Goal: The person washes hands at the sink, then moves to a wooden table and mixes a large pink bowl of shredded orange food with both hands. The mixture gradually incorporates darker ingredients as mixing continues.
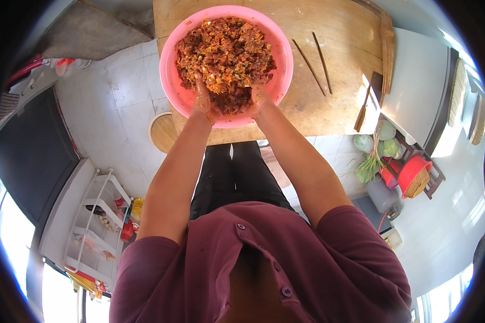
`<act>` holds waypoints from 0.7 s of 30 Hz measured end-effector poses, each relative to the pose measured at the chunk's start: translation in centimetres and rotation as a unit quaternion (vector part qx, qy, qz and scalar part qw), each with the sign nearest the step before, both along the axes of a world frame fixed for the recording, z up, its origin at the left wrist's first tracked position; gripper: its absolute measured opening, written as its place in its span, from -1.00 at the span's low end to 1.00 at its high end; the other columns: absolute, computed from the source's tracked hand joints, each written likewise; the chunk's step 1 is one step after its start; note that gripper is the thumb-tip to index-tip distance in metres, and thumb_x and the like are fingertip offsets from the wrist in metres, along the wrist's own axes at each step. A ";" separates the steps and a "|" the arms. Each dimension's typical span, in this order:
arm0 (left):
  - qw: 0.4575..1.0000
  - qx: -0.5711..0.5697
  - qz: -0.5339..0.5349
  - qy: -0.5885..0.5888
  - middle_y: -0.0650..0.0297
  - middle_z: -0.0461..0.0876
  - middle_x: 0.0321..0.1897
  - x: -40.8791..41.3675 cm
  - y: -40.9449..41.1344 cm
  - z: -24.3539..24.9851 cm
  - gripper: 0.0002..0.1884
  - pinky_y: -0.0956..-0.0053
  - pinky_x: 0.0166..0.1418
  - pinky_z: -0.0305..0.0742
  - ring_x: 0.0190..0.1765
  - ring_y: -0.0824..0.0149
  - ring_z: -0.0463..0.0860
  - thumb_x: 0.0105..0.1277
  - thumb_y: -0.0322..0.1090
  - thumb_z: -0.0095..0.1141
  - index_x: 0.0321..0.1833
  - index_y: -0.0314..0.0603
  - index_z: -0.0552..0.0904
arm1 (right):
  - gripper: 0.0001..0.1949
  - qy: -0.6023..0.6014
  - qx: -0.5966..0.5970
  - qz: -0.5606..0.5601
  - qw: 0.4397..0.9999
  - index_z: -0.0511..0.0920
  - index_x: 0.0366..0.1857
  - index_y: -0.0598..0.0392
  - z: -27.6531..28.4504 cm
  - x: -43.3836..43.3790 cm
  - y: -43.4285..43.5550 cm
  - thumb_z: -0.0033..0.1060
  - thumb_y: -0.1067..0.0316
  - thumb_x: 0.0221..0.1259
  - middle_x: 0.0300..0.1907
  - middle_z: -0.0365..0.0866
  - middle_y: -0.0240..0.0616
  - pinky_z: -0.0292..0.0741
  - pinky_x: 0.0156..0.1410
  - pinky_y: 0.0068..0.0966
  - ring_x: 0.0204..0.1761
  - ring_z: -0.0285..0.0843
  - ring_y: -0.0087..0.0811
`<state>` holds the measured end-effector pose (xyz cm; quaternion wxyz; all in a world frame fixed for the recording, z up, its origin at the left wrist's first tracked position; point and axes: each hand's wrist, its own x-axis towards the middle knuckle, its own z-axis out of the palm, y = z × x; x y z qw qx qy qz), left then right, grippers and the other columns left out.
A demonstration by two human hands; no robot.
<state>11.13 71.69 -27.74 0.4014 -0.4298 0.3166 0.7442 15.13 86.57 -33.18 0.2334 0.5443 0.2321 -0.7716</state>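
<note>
A pink plastic basin (282,76) rests at the near edge of a wooden table (343,52). In it sits a large mound of minced filling (226,52), dark reddish with orange shreds and green and pale bits. My left hand (204,101) presses into the near left side of the mound, thumb up along it. Opposite, my right hand (258,100) cups the near right side. Both hands are smeared with the mixture, and most of their fingers are buried. Between them the filling looks darker and lower than the mound behind.
Two dark chopsticks (309,67) lie apart, right of the basin. A cleaver (374,87) lies at the table's right edge. Beyond are cabbages (390,147), green onions (370,169), a red basin (413,173) and a gas cylinder (382,194). A round stool (162,132) stands at left.
</note>
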 end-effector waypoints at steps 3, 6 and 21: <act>0.997 0.046 0.053 0.014 0.16 0.23 0.58 -0.2 -0.1 0.5 0.12 -0.13 0.59 0.23 0.55 -0.03 0.28 0.18 0.75 -0.38 0.64 0.10 0.11 | -0.38 0.062 -0.070 -0.037 0.995 0.45 0.39 -0.03 4.7 -1.6 -1.0 -0.03 -0.24 0.46 0.45 0.42 -0.27 0.35 0.52 0.00 0.45 0.39 -0.18; 0.983 0.130 0.108 0.070 0.19 0.24 0.57 -0.4 -0.3 1.0 0.05 -0.15 0.59 0.22 0.55 -0.03 0.28 0.25 0.71 -0.45 0.63 0.12 0.13 | -0.41 0.089 -0.121 -0.070 0.986 0.45 0.39 -0.01 4.5 -1.7 -0.7 -0.09 -0.21 0.50 0.40 0.49 -0.22 0.34 0.51 0.15 0.40 0.44 -0.08; 0.993 0.074 0.007 0.092 0.06 0.47 0.40 -5.5 -1.3 9.1 -0.35 -0.07 0.40 0.53 0.35 0.01 0.55 0.49 0.04 0.11 0.53 -0.04 0.30 | -0.44 0.144 0.124 0.158 0.969 0.41 0.34 0.17 13.9 -5.4 -0.9 0.17 0.07 0.37 0.13 0.65 -0.04 0.64 0.02 -0.12 0.12 0.66 -0.09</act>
